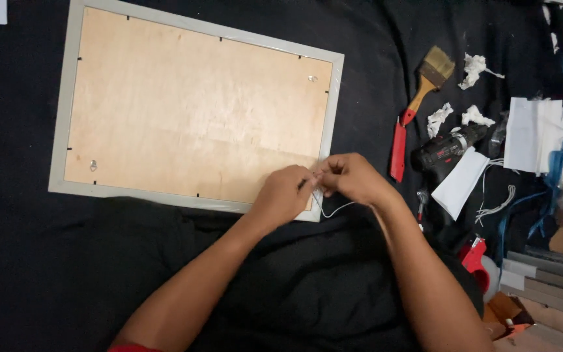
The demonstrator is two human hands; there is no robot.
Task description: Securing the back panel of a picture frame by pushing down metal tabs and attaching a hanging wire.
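Note:
A grey picture frame (60, 124) lies face down on black cloth, its plywood backing (190, 111) upward with small metal hanger rings near the left and right edges. My left hand (283, 193) and my right hand (352, 177) meet over the frame's near right corner. Both pinch a thin white cord (333, 210), which loops down off the frame edge onto the cloth. The fingertips hide where the cord ends.
To the right lie a red utility knife (398, 151), a paintbrush (428, 81), a black cordless drill (449, 146), white paper sheets (534, 133), crumpled tissue bits (475, 68), more white cord (500, 205), a red tape dispenser (476, 257) and grey frame mouldings (548, 283).

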